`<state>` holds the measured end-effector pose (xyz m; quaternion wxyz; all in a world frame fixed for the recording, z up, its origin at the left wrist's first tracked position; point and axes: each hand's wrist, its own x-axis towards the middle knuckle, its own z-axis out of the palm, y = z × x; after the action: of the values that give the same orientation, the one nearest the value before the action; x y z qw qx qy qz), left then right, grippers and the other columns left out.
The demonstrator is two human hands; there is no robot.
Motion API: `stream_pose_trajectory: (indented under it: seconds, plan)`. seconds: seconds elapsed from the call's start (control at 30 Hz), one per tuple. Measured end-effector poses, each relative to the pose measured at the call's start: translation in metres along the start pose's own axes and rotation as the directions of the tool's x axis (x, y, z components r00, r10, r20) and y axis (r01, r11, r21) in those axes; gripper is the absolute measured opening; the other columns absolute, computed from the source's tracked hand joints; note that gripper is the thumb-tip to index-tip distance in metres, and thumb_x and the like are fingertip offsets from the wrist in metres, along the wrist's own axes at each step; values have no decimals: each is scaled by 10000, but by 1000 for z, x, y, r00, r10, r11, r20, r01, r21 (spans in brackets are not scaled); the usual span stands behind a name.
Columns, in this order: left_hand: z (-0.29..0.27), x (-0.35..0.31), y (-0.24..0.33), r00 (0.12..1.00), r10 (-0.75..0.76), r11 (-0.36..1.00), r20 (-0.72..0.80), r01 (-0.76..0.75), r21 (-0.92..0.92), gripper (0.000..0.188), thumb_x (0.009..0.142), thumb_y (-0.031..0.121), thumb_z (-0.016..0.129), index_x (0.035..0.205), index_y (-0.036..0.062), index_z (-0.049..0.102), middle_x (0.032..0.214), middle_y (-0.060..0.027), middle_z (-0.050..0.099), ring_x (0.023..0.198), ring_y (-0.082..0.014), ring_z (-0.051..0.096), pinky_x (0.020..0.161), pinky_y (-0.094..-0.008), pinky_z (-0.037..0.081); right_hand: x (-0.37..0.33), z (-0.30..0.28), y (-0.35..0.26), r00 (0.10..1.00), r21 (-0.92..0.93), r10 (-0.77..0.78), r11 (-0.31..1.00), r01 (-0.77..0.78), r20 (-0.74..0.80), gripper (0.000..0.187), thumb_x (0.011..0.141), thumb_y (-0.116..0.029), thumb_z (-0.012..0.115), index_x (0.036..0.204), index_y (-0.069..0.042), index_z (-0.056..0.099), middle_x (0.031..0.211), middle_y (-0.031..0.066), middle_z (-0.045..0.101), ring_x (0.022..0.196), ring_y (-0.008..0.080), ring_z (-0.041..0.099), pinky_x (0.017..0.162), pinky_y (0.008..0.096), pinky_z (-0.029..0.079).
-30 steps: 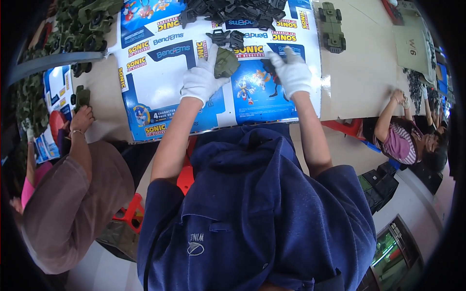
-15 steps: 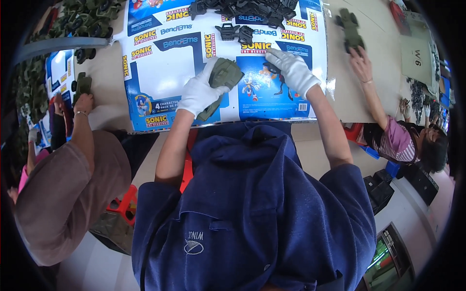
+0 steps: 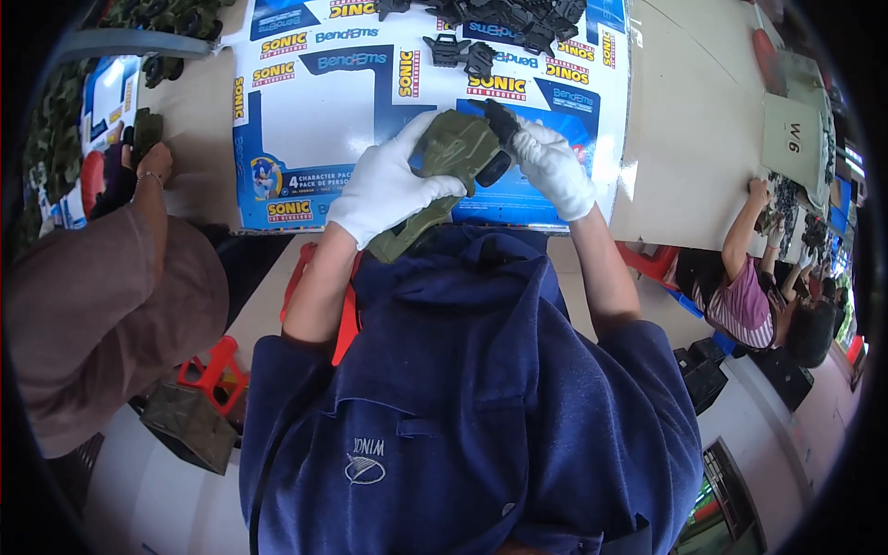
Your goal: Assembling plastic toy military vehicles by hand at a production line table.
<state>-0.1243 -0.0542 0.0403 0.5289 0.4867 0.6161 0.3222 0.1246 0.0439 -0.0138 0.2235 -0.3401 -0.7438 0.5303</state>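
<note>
A green toy vehicle (image 3: pixel 455 148) is gripped in my white-gloved left hand (image 3: pixel 393 180), tilted above the near edge of the printed sheet. A black wheel shows on its right side. My gloved right hand (image 3: pixel 552 166) pinches a black plastic part (image 3: pixel 500 122) against the end of the vehicle; the part looks like a toy bumper. The fingertips hide some of where the two meet. Farther back lies a heap of similar black parts (image 3: pixel 527 20), with a couple of loose black pieces (image 3: pixel 460 54) in front of it.
A glossy blue and white printed sheet (image 3: pixel 319 120) covers the table before me. Many green toy vehicles (image 3: pixel 190 20) are piled at the far left, behind a grey bar (image 3: pixel 139 42). Co-workers sit on both sides. A pale box (image 3: pixel 794 139) stands at the right.
My right hand has lifted the black part off the sheet and brought it to the vehicle. My left hand has turned the vehicle. The green vehicle at the right co-worker's hand has left that spot.
</note>
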Motion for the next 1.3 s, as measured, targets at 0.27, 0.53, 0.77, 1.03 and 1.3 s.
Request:
stream_pose_trajectory:
  seconds: [0.27,0.53,0.77,1.03,1.3]
  plan:
    - [2,1,17,990,-139,989,33,136,65,801,747,117,845,1445,33,460,1292,-154,645,1221,-214,601,1026,-304,451,2,-2,-31,957,237,285,927,-290,59,348,1008,-206,602,1311,-37,626,926,5,655,759,101,548,720,237,461]
    - [3,2,13,995,-94,995,39,92,40,897,699,359,852,1449,61,460,1253,-233,647,1163,-364,631,989,-377,483,2,-14,-17,934,381,307,853,-356,183,389,997,-240,619,1333,-43,618,1076,19,674,907,103,570,787,235,459]
    - [2,1,7,990,-111,989,83,118,-91,875,705,345,859,1436,48,481,1199,-194,682,1135,-292,655,969,-345,496,16,-21,-28,934,457,270,818,-350,232,482,949,-245,677,1354,1,586,892,-25,625,810,79,522,796,231,470]
    - [0,0,20,986,-135,977,98,149,-152,850,715,321,864,1433,61,491,1206,-172,684,1161,-249,643,963,-329,502,15,-28,-20,917,534,266,750,-391,298,590,945,-318,664,1415,5,514,1312,86,624,1201,161,547,1027,296,420]
    - [1,1,21,985,-139,972,105,156,-176,863,715,311,866,1443,57,479,1204,-163,684,1133,-238,651,952,-325,506,17,-29,-19,927,445,236,824,-349,290,572,928,-333,662,1391,-16,549,1427,93,561,1314,208,493,1110,311,362]
